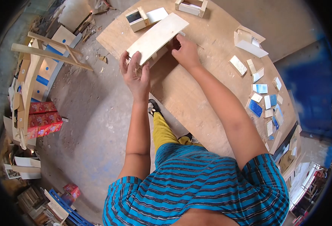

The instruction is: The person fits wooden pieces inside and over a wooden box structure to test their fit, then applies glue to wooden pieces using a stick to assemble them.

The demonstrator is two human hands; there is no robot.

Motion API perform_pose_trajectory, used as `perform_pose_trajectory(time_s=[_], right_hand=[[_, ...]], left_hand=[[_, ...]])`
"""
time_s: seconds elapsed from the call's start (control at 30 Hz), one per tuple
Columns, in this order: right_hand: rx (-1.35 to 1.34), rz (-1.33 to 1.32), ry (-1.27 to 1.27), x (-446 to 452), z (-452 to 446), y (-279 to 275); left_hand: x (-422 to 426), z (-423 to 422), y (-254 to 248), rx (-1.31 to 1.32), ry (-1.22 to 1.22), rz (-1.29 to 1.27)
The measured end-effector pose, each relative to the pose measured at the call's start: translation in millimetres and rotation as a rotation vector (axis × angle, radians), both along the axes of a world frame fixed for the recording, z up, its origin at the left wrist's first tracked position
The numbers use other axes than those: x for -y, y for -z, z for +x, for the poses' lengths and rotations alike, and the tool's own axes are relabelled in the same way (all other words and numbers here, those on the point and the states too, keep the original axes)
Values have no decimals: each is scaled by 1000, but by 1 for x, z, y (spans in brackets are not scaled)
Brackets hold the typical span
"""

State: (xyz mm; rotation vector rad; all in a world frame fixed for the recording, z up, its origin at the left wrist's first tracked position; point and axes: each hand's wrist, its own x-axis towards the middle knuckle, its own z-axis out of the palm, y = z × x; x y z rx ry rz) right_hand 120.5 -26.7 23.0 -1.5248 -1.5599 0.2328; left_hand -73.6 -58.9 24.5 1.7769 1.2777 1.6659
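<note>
A long pale wooden board (159,37) lies at a slant, raised above the plywood table, with wooden pieces partly showing beneath it. My left hand (136,77) grips the board's near left end, its fingers and thumb bent around the corner. At the far right end, my right hand (186,52) is closed with thumb and forefinger at the board's edge. Its fingertips are partly hidden under that edge. Just behind the board sits a small wooden box frame (137,23) with a white panel (157,15) beside it.
Another wooden frame (191,7) stands at the table's far edge, and an open wooden box (250,40) is to the right. Several white and blue offcuts (260,88) lie along the table's right side. Red cartons (45,119) and a wooden stand (55,52) are on the left floor.
</note>
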Motion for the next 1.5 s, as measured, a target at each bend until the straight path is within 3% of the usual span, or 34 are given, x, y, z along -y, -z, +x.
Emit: perform_pose_trajectory(time_s=[0.2, 0.3, 0.43, 0.67, 0.97, 1.5], right_hand=[[7, 20, -7, 0, 2, 3], [6, 16, -4, 0, 2, 9], [-53, -6, 12, 3, 2, 8], [-50, -93, 45, 12, 1, 3], [-105, -69, 21, 14, 1, 10], [-73, -124, 63, 9, -3, 18]], left_hand=[[1, -3, -3, -84, -14, 10], [2, 0, -17, -342, -119, 133], [-4, 11, -46, -691, -57, 88], [-32, 28, -65, -964, 172, 17], [-47, 21, -75, -993, 264, -136], [-58, 25, -74, -1083, 342, -117]])
